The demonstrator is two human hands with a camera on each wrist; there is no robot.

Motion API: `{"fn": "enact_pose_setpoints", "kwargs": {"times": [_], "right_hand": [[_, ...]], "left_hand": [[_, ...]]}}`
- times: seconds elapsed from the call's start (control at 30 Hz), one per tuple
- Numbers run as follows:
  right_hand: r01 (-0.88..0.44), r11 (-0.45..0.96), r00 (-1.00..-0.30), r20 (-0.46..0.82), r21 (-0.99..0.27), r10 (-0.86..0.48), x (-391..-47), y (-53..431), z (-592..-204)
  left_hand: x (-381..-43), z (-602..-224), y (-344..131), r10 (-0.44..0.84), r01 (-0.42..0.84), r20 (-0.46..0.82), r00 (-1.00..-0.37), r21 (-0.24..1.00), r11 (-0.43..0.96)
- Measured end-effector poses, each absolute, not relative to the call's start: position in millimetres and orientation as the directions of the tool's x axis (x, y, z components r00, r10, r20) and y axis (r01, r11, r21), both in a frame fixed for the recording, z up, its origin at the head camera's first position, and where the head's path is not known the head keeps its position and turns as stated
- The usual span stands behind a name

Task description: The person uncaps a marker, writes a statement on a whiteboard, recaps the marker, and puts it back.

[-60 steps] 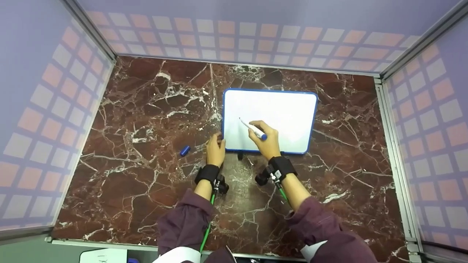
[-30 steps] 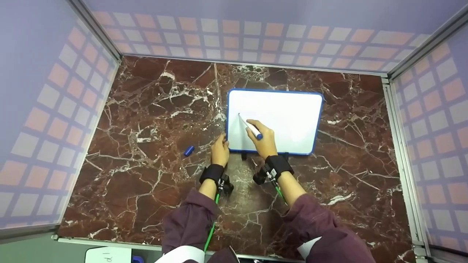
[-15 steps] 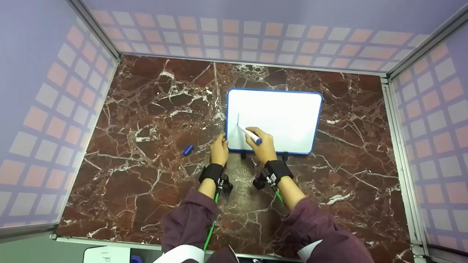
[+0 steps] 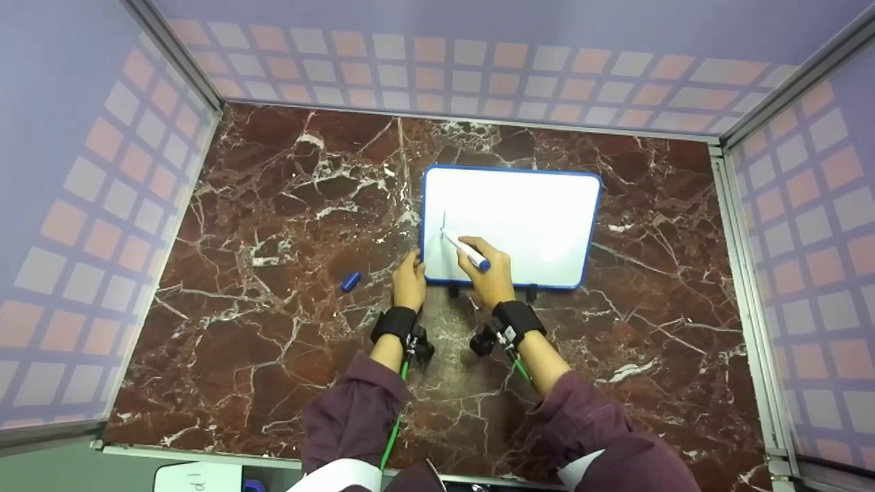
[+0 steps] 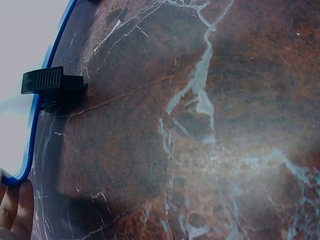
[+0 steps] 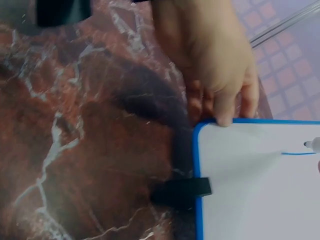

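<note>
A whiteboard (image 4: pixel 533 212) with a blue frame is propped or lies on the marbled table. My right hand (image 4: pixel 495 280) pinches a white marker (image 4: pixel 472 254) with a blue end, its tip at the board's left part. A thin blue line (image 4: pixel 444 219) runs down the board just above the tip. At the board's lower left corner, my left hand (image 4: pixel 409 281) grips the frame; in the right wrist view its thumb (image 6: pixel 225 112) lies on the blue edge and the other fingers are beside and partly behind it. A blue marker cap (image 4: pixel 351 281) lies left of that hand.
Black clips (image 5: pixel 47 84) sit on the board's near edge. Pale panels (image 4: pixel 437 75) with a checkered band enclose the table (image 4: pixel 287 362) on three sides. Below its front edge, another white board (image 4: pixel 198 477) with handwriting shows. Green cables (image 4: pixel 395 424) run from both wrist cameras.
The marker first shifted slightly up the board, then came down, leaving a short vertical line. A small mark now shows at its lower end. My left hand stays at the board's corner.
</note>
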State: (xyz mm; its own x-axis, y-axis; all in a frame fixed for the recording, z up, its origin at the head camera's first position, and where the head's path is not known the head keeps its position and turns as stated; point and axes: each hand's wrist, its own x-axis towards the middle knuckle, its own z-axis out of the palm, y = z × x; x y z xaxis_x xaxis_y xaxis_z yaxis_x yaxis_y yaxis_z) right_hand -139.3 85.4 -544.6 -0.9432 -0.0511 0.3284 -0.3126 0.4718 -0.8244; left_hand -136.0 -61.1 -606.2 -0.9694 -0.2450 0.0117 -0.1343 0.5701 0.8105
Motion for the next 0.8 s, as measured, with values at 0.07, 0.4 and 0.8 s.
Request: {"fn": "enact_pose_setpoints", "kwargs": {"times": [0.07, 0.4, 0.8], "right_hand": [[-0.314, 0.475, -0.942, 0.333, -0.822, -0.047, -140.3, 85.1, -542.3], [-0.311, 0.502, -0.942, 0.333, -0.807, -0.047, -143.5, 86.1, -542.9], [-0.308, 0.529, -0.944, 0.325, -0.791, -0.063, -143.6, 86.9, -546.8]], "left_hand": [[-136.0, -606.6, -61.3, -0.244, -0.124, 0.024, -0.969, 0.811, 0.571], [-136.9, -608.7, -61.7, -0.247, -0.086, 0.071, -0.966, 0.815, 0.572], [-136.1, -607.2, -62.2, -0.238, -0.091, 0.062, -0.969, 0.808, 0.582]]}}
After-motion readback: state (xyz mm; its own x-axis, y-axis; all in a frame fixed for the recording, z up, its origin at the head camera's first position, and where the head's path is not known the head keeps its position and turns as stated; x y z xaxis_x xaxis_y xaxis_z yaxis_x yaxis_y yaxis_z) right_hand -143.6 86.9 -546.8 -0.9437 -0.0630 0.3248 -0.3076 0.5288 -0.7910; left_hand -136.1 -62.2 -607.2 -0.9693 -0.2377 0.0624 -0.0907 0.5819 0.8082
